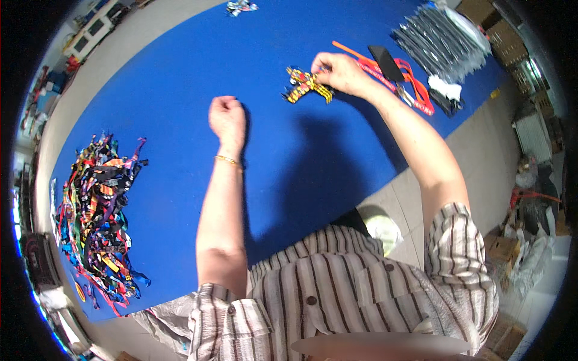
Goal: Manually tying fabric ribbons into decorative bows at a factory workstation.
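My right hand [342,73] pinches a small folded bundle of yellow, black and red patterned fabric strap [307,87] near the far middle of the blue table [180,174]. The bundle's loops and ends spread to the left of my fingers; its exact kind is too small to make out. To the left and a little nearer, my left hand [227,117] is closed with its fingers curled, over the table, and nothing shows in it. A long heap of many-coloured printed straps [99,222] lies along the table's left side.
Right of my right hand lie a dark flat phone-like slab [386,62], orange-red straps [421,90] and a white crumpled piece [444,88]. Beyond them is a stack of grey plastic packets [442,42]. A small silvery bundle [242,6] sits at the far edge. Cardboard boxes [509,42] stand at right.
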`<state>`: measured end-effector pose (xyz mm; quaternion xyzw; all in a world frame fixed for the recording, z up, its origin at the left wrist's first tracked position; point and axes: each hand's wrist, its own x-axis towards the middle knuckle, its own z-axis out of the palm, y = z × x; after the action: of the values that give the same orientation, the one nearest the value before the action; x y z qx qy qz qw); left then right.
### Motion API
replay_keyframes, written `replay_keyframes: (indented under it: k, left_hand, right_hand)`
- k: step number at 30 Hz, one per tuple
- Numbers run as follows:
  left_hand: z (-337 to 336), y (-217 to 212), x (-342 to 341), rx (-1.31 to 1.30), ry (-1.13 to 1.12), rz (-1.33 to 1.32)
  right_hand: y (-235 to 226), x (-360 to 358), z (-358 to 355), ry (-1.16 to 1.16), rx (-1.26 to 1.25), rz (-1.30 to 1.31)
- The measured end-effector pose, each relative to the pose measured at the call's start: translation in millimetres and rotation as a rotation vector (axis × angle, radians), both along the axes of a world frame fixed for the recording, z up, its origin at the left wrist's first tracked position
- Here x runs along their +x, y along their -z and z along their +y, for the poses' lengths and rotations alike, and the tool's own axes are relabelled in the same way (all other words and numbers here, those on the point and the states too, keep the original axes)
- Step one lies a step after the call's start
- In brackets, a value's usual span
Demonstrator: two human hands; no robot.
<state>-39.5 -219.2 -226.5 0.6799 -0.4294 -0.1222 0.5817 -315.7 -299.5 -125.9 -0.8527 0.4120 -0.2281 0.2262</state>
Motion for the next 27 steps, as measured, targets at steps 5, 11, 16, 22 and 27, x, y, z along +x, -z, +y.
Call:
replay_keyframes:
  k: [5, 11, 16, 22, 27]
  left_hand:
    - [-6, -14, -53, 0.0, 0.115, 0.023]
    - [23, -25, -66, 0.134, 0.192, -0.008]
    - [40, -40, -74, 0.199, 0.283, 0.026]
    - [43, -42, -75, 0.219, 0.358, 0.012]
    - [40, -38, -72, 0.184, 0.389, 0.009]
  right_hand:
    - [-20, 27, -31, -0.001, 0.054, -0.043]
    - [1, 52, -101, -0.042, 0.074, -0.095]
    - [8, 77, -146, -0.102, 0.037, -0.102]
    - [4, 93, -169, -0.054, 0.078, -0.024]
    - [13, 99, -192, -0.093, 0.109, -0.037]
